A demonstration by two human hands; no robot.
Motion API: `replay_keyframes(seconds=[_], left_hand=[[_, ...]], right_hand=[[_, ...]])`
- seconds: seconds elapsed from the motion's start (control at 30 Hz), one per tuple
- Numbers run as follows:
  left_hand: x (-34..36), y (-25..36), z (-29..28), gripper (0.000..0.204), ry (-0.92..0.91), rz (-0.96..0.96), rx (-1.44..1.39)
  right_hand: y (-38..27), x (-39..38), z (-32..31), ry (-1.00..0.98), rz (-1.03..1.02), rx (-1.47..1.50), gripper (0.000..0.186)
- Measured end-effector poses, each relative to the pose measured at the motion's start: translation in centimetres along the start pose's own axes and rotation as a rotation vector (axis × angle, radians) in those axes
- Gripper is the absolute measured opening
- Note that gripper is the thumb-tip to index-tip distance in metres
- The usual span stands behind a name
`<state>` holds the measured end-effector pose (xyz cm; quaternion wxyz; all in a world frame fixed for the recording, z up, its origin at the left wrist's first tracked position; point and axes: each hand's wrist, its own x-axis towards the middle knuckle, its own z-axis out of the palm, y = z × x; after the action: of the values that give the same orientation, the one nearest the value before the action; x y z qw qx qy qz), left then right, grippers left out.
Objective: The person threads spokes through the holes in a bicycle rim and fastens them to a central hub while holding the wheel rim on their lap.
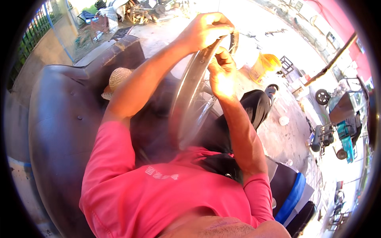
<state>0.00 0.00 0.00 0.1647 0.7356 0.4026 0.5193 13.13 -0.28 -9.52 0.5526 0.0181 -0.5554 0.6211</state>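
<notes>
A metal wheel rim [186, 95] with thin spokes [204, 107] stands upright over my lap, its lower part blurred. My left hand [208, 31] is closed on the top of the rim, thumb and fingers pressed over its edge. Just below, my right hand [221, 73] has its fingers bent and pinched at the inner side of the rim, by the spokes; whatever is between the fingertips is too small to make out. My bent leg in dark trousers [254, 107] lies beyond the wheel.
I am on a dark padded sofa [67, 131] with a straw hat [118, 79] on it. A yellow bucket [264, 65] and a small white round object [283, 120] are on the ground. A compressor-like machine [321, 137] and teal cart [345, 139] stand right. Piled clutter [131, 14] lies behind.
</notes>
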Motion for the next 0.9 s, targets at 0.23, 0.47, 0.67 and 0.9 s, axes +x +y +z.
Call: replay_keyframes(seconds=[0.23,0.47,0.67,0.9], left_hand=[[0.2,0.3,0.8,0.022,-0.014,0.032,-0.042],[-0.1,1.0,1.0,0.019,-0.005,0.059,0.023],[-1.5,3.4,-0.6,0.015,-0.059,0.133,0.184],[-4.5,5.8,-2.8,0.015,-0.179,0.372,0.548]], right_hand=[[-0.8,-0.9,-0.7,-0.024,0.056,0.027,0.015],[-1.7,-1.2,-0.4,-0.069,0.086,0.01,0.015],[-1.8,-1.8,-0.2,-0.013,0.056,-0.032,0.016],[-1.7,-1.7,-0.3,0.004,0.04,-0.018,0.013]])
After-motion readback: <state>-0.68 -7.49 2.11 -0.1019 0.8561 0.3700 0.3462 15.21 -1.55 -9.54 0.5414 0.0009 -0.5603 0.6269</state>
